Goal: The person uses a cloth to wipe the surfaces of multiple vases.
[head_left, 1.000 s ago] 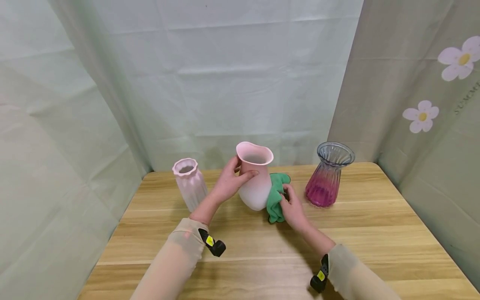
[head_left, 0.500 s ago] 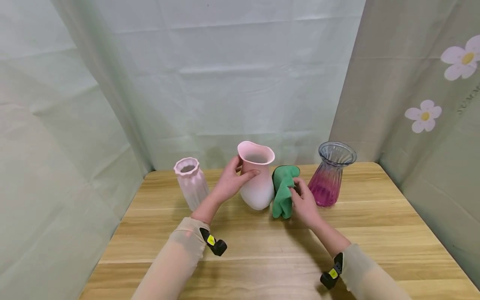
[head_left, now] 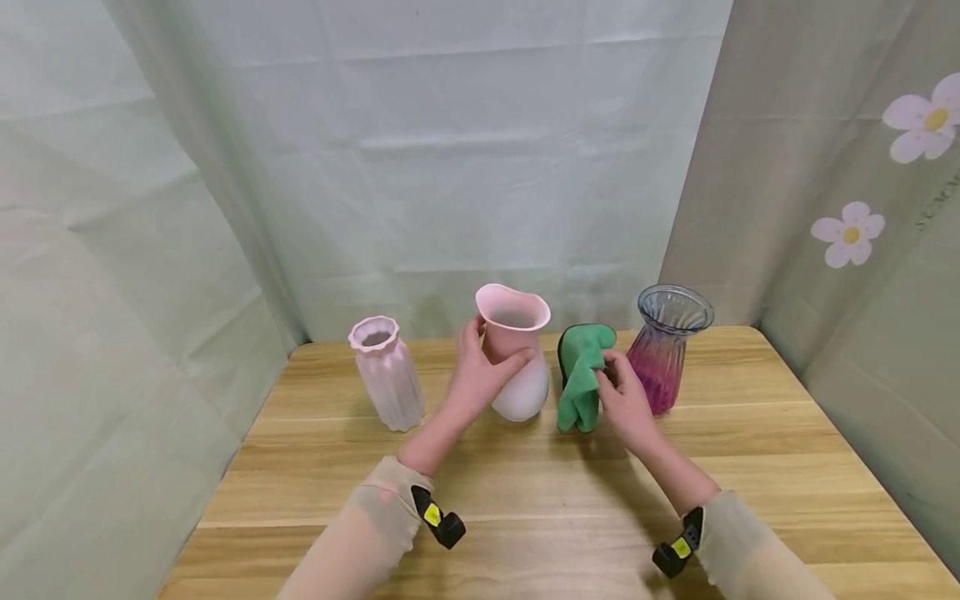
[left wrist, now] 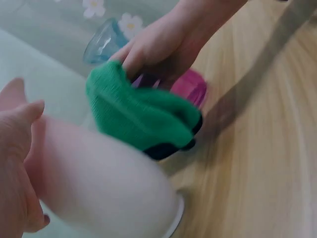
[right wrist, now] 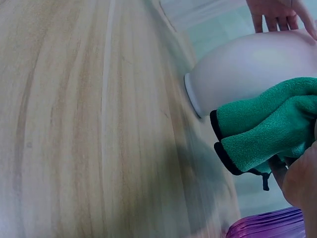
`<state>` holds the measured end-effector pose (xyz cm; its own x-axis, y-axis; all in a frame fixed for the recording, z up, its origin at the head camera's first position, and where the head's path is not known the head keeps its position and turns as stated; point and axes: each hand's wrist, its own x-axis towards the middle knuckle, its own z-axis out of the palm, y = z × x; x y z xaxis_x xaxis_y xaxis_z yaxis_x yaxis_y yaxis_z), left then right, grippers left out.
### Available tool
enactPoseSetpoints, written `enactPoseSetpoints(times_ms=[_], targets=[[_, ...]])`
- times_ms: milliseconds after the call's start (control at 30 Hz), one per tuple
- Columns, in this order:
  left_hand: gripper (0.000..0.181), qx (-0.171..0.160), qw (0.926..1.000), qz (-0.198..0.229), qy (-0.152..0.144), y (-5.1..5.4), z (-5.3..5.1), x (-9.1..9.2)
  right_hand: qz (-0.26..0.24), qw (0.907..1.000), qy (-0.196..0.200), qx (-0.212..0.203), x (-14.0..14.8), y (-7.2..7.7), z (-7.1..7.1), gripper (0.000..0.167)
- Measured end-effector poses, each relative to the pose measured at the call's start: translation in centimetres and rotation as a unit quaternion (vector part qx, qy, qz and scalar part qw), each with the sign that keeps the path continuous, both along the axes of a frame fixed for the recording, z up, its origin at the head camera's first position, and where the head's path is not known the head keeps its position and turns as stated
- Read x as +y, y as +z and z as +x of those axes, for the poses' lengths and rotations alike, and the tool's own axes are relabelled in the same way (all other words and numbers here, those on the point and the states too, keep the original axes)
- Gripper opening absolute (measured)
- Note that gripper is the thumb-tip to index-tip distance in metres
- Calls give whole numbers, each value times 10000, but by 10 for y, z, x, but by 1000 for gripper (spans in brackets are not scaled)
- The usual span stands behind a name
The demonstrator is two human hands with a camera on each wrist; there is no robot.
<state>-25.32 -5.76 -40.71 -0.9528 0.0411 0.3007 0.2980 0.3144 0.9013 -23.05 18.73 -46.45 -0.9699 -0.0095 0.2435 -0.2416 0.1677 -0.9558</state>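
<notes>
In the head view a pink-and-white vase [head_left: 521,387] with a wavy rim stands near the middle of the table. My left hand [head_left: 477,379] holds its neck from the left, thumb across the front. To the vase's right, my right hand [head_left: 626,404] pinches a green cloth [head_left: 581,379] with a dark edge, apart from the vase. In the left wrist view the cloth [left wrist: 138,116] hangs beside the pale vase body [left wrist: 109,183]. The right wrist view has the folded cloth [right wrist: 272,129] in front of the vase [right wrist: 247,64].
A ribbed pale pink vase [head_left: 392,383] stands at the left of the wooden table [head_left: 525,517]. Behind my right hand is a glass vase [head_left: 660,358], grey-blue above and magenta below. Pale curtains [head_left: 480,167] hang behind the table.
My right hand and the green cloth have moved right, away from the middle vase and toward the glass one. My left hand has shifted slightly right around the vase's neck.
</notes>
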Motion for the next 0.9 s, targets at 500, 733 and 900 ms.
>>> enactPoseSetpoints(times_ms=[500, 733, 900], targets=[[96, 166, 9938, -148, 1086, -12, 4, 23, -102, 9999, -9, 78, -1, 1, -2, 28], [93, 120, 9992, 121, 366, -11, -1, 13, -111, 9998, 34, 135, 0, 3, -3, 30], [89, -99, 9989, 46, -446, -5, -8, 0, -77, 9998, 7, 177, 0, 5, -4, 30]])
